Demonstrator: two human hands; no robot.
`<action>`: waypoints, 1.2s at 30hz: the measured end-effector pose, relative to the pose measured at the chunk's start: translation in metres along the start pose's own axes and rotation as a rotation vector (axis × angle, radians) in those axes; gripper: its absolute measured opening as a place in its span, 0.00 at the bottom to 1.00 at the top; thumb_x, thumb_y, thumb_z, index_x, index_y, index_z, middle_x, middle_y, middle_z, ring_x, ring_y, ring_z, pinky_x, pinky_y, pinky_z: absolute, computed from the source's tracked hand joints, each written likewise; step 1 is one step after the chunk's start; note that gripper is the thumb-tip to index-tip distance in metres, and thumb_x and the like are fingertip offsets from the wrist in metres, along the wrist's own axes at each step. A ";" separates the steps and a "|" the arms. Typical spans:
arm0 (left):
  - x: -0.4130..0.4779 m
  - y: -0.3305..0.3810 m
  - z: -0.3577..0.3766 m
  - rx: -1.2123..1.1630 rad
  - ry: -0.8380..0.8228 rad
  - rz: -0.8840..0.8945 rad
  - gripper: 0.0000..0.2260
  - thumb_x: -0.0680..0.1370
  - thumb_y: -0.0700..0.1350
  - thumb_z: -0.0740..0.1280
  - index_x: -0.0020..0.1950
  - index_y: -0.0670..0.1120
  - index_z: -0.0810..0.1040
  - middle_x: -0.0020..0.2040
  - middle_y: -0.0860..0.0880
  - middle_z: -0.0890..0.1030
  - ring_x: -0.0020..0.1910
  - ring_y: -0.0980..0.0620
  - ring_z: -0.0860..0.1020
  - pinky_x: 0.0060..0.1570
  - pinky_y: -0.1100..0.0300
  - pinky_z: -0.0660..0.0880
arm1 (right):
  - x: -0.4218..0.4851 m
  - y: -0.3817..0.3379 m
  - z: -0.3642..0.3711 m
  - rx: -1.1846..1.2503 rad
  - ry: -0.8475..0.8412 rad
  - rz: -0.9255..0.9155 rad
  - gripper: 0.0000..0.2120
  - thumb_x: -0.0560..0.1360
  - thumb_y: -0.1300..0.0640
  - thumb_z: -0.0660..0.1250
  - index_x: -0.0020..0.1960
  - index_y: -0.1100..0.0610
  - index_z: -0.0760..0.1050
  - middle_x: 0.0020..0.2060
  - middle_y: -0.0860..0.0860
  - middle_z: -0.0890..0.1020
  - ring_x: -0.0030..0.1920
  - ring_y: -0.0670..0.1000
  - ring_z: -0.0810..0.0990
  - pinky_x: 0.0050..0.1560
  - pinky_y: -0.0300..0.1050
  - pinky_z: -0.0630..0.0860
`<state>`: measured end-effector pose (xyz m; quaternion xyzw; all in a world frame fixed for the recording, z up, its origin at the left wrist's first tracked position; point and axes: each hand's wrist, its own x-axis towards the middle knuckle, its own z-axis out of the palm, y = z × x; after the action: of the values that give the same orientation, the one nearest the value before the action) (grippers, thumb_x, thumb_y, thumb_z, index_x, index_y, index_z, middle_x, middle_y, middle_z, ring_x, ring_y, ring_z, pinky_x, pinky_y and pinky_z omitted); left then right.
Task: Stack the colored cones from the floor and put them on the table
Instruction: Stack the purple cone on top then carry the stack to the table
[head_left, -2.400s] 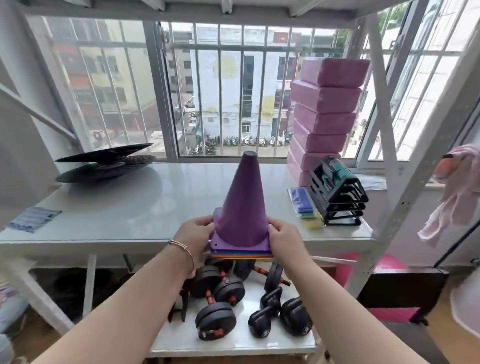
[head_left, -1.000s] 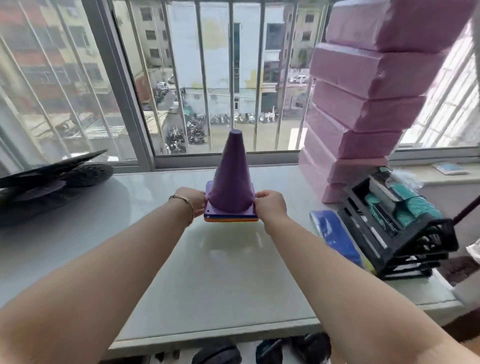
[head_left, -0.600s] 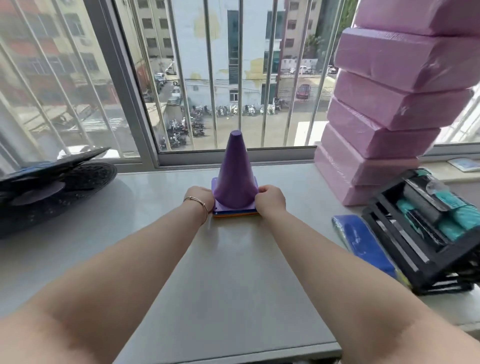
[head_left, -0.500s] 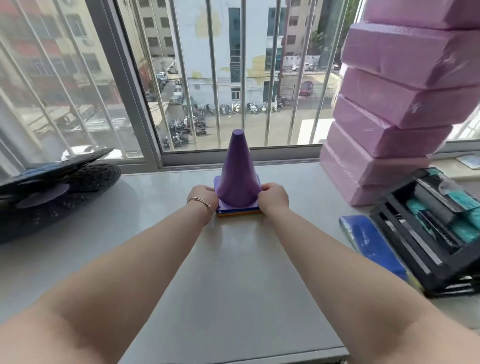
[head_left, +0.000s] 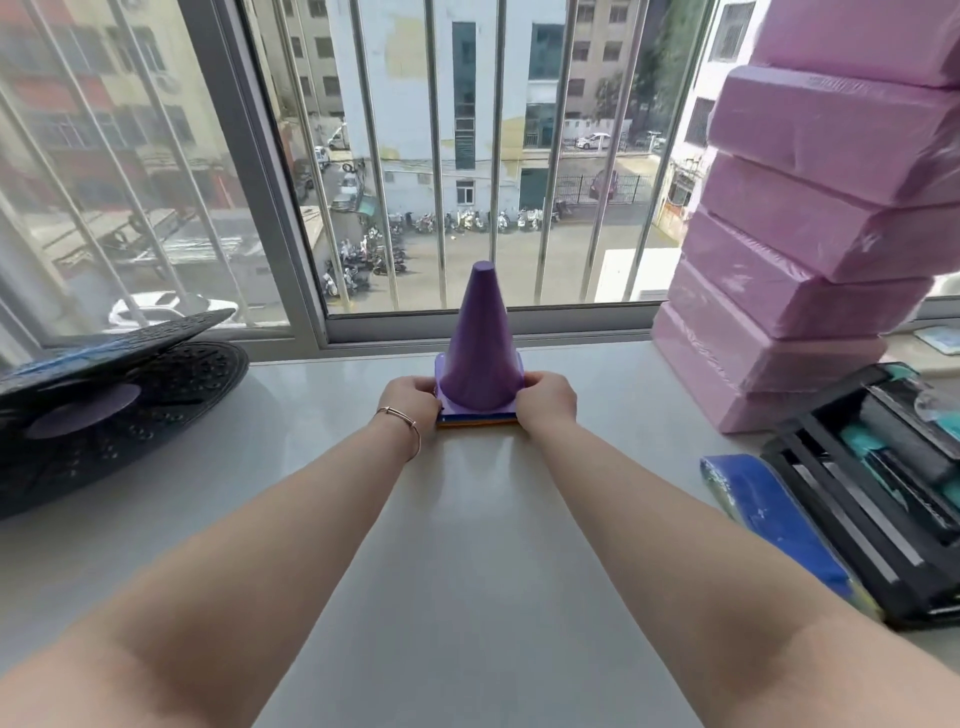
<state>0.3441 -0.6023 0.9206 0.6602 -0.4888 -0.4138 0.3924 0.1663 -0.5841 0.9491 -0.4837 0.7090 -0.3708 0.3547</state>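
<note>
The stack of cones (head_left: 481, 348) stands upright on the grey table (head_left: 467, 545), far back near the window. A purple cone is on top; blue and orange base edges show beneath it. My left hand (head_left: 413, 397) grips the left side of the square bases. My right hand (head_left: 550, 397) grips the right side. Both arms stretch straight out over the tabletop. The cones under the purple one are hidden except for their base edges.
A tall pile of pink foam blocks (head_left: 810, 249) leans at the right. In front of it sit a black rack with teal items (head_left: 883, 478) and a blue flat pack (head_left: 769, 514). Black round discs (head_left: 109, 400) lie at the left. The barred window (head_left: 467, 156) is right behind the cones.
The stack went from the table's front edge to the back by the window, held by both hands. In the last half second it has stayed put on the tabletop.
</note>
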 end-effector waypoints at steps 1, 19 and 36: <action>0.002 -0.001 0.000 -0.018 -0.004 0.000 0.16 0.67 0.29 0.61 0.34 0.46 0.83 0.31 0.50 0.74 0.35 0.49 0.71 0.41 0.58 0.71 | 0.001 0.000 0.001 0.002 0.002 -0.001 0.21 0.69 0.68 0.55 0.50 0.57 0.84 0.48 0.56 0.85 0.48 0.59 0.79 0.47 0.43 0.74; -0.002 0.009 0.004 -0.318 -0.026 -0.079 0.35 0.73 0.24 0.59 0.78 0.41 0.53 0.69 0.41 0.74 0.63 0.42 0.77 0.67 0.48 0.71 | 0.015 0.004 -0.002 -0.003 0.067 -0.026 0.18 0.74 0.67 0.60 0.61 0.59 0.77 0.53 0.54 0.85 0.57 0.58 0.78 0.54 0.45 0.74; -0.015 0.016 0.011 0.228 0.040 0.123 0.14 0.70 0.38 0.66 0.50 0.52 0.84 0.43 0.46 0.84 0.40 0.48 0.75 0.47 0.57 0.76 | 0.013 0.012 -0.013 -0.203 0.028 -0.219 0.14 0.74 0.64 0.60 0.53 0.57 0.82 0.49 0.54 0.84 0.48 0.55 0.75 0.46 0.42 0.68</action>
<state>0.3261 -0.5921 0.9339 0.6775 -0.5642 -0.3177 0.3489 0.1460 -0.5913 0.9427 -0.5864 0.6907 -0.3405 0.2514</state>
